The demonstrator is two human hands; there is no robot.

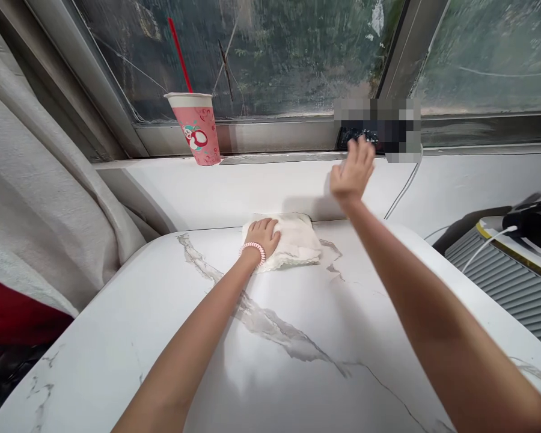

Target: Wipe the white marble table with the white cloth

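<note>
A cream cloth (297, 240) lies folded on the white marble-patterned table (270, 373), at its far edge by the wall. My left hand (262, 236), with a pink-and-white coil band on the wrist, rests flat on the left part of the cloth, fingers stretched out. Raised off the table, my right hand (354, 171) is up near the window sill with its fingers extended and nothing visible in it. Just beyond its fingertips is a dark object (349, 137) on the sill, partly blurred out; I cannot tell whether they touch.
A pink paper cup (202, 135) with a red straw stands on the sill at the left. A white cable (403, 191) hangs down the wall on the right. Beside the table are a grey ribbed case (500, 273) with a black item on top, and a curtain (49, 162) on the left.
</note>
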